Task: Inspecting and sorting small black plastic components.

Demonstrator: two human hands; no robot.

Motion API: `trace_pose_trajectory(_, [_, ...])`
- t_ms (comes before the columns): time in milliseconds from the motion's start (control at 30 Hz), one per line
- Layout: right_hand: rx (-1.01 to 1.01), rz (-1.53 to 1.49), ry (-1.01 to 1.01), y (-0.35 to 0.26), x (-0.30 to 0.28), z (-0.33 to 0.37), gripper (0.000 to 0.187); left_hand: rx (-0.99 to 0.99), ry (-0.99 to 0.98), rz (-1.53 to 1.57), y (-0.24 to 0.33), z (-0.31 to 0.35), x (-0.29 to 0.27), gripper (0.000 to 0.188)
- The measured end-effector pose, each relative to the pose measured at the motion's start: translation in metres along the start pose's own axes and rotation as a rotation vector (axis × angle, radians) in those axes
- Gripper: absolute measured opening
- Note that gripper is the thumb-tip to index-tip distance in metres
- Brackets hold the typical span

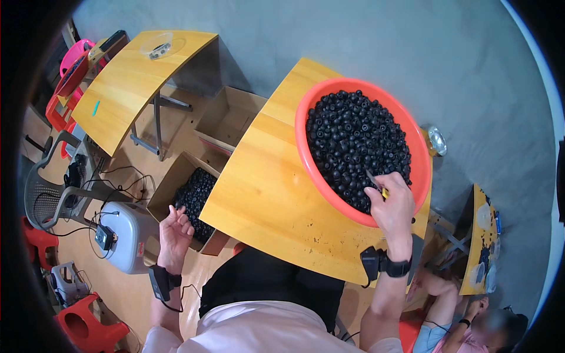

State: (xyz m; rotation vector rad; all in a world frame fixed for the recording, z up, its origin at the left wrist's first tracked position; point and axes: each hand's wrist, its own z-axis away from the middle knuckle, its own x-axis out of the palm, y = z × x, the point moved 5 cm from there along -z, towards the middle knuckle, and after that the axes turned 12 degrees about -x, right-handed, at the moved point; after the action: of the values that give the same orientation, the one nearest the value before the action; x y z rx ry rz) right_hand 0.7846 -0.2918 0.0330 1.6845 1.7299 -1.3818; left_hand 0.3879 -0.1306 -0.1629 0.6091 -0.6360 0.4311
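Note:
My right hand is over the near edge of a large orange-red basin heaped with small black ring-like parts. Its fingers close around a small tool with a yellow handle and a thin grey blade-like tip, which points at the parts. Off to the left, my left hand hangs beside an open cardboard box holding more black parts. Its thumb and index finger are pinched together and the other fingers curl in; anything between them is too small to make out.
The basin stands on a yellow wooden table with dark crumbs on it. Another cardboard box sits behind the filled one. Leftward are a second yellow table, a grey chair and cables. A seated person is at the lower right.

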Motion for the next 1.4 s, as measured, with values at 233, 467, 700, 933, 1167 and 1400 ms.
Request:
trace_pose_trajectory(233, [0.024, 0.058, -0.239, 0.006, 0.016, -0.013, 0.014, -0.087, -0.123, 0.059, -0.011, 0.034, 0.037, 0.029])
trace_pose_trajectory(467, [-0.06, -0.165, -0.026, -0.013, -0.001, 0.009, 0.008, -0.187, -0.524, -0.066, -0.059, 0.093, 0.126, 0.03])
trace_pose_trajectory(700, [-0.094, -0.838, -0.032, -0.102, 0.007, 0.091, 0.011, -0.396, -0.681, -0.29, -0.141, 0.114, 0.156, 0.037])
trace_pose_trajectory(933, [-0.038, -0.799, 0.015, -0.109, 0.047, 0.139, 0.021, -0.516, -0.67, -0.191, -0.174, 0.096, 0.115, 0.025])
trace_pose_trajectory(1167, [-0.025, -0.787, -0.026, -0.103, 0.064, 0.151, 0.021, -0.588, -0.692, -0.135, -0.187, 0.092, 0.106, 0.024])
trace_pose_trajectory(1400, [0.144, -1.048, -0.015, -0.082, 0.083, 0.159, 0.007, -0.53, -0.706, -0.171, -0.191, 0.083, 0.1, 0.023])
